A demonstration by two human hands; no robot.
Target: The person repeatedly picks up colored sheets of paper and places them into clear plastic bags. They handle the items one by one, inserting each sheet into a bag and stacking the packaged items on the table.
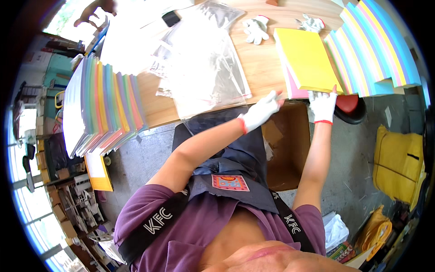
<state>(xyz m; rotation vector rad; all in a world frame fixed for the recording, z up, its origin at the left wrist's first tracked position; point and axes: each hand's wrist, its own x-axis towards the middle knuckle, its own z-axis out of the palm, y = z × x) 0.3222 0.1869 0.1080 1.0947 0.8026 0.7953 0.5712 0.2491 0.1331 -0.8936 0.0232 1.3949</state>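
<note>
My right hand (322,108), in a white glove with a red cuff, is at the near edge of a thick stack of yellow paper (306,59). Its fingers go in at the edge and the thumb lies at the right corner, so it grips the stack. Pink paper (297,93) shows beneath the yellow. My left hand (262,112), gloved alike with bare fingertips, hovers by the table's front edge, left of the stack. Its fingers stretch toward the paper, holding nothing. Clear plastic bags (210,75) lie on the table to its left.
Tall stacks of coloured paper stand on the left (106,97) and right (369,47). Two spare gloves (256,30) lie at the back. Below the table sits an open cardboard box (290,156). Another person's hand (96,12) shows at the far left. A yellow bundle (398,165) stands right.
</note>
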